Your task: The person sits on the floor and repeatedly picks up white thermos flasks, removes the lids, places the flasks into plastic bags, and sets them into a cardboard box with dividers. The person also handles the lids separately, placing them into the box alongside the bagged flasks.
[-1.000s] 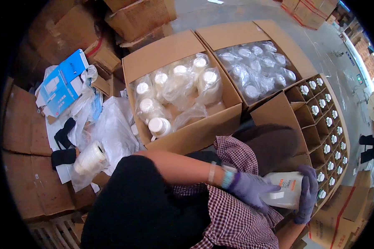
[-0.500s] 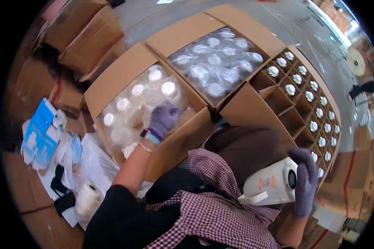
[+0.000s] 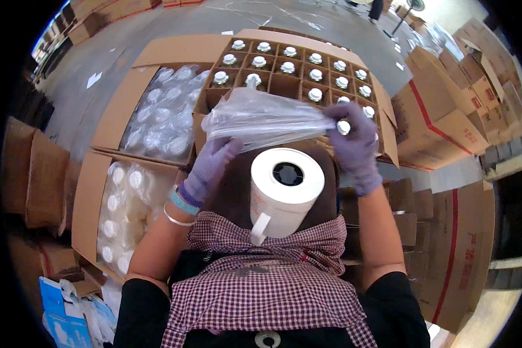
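Between my two hands stretches a crumpled clear plastic bag (image 3: 272,119), held above my lap and over the near edge of the divided box. My left hand (image 3: 211,165) pinches its lower left side. Closed on its right end is my right hand (image 3: 354,142); a white bottle cap (image 3: 343,127) shows against those fingers, and I cannot tell whether that bottle is held or stands in the box. Both hands wear purple gloves. On my lap a large white roll (image 3: 287,197) with a dark core stands upright, a loose end sticking out at its side.
Capped bottles stand in the divided cardboard box (image 3: 383,110) ahead. To its left, one carton (image 3: 113,119) holds several bottles in clear plastic. Nearer, another carton (image 3: 87,214) holds more wrapped bottles. Stacked cartons (image 3: 441,116) rise at right; a blue package (image 3: 64,313) lies lower left.
My left hand has left the near carton of wrapped bottles and now grips the bag. My right hand has come off the roll onto the bag. The view has turned right.
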`<action>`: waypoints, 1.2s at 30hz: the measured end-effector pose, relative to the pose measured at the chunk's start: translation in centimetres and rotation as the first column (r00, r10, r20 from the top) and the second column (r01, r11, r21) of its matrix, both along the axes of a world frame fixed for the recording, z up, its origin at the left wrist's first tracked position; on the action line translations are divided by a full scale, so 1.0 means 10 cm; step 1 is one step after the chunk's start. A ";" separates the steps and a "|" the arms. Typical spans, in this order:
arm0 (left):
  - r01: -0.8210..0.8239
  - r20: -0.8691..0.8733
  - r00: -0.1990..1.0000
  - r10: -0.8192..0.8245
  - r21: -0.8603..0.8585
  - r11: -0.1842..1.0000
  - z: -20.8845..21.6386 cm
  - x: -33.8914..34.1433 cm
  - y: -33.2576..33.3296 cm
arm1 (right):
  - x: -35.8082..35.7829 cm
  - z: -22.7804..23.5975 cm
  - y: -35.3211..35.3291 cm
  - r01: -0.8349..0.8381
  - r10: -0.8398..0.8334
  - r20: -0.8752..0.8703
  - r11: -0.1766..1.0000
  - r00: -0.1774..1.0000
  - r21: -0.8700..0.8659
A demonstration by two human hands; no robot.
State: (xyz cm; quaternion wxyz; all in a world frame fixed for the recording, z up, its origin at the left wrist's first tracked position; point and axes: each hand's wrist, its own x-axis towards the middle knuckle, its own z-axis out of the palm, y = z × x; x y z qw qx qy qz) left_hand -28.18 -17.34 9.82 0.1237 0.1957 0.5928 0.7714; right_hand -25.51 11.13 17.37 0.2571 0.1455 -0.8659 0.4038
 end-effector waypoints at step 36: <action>-0.175 0.365 0.930 0.044 0.336 0.925 -0.55 0.09 0.18 | 1.29 -0.85 -0.59 -0.049 0.048 0.006 0.995 0.999 0.082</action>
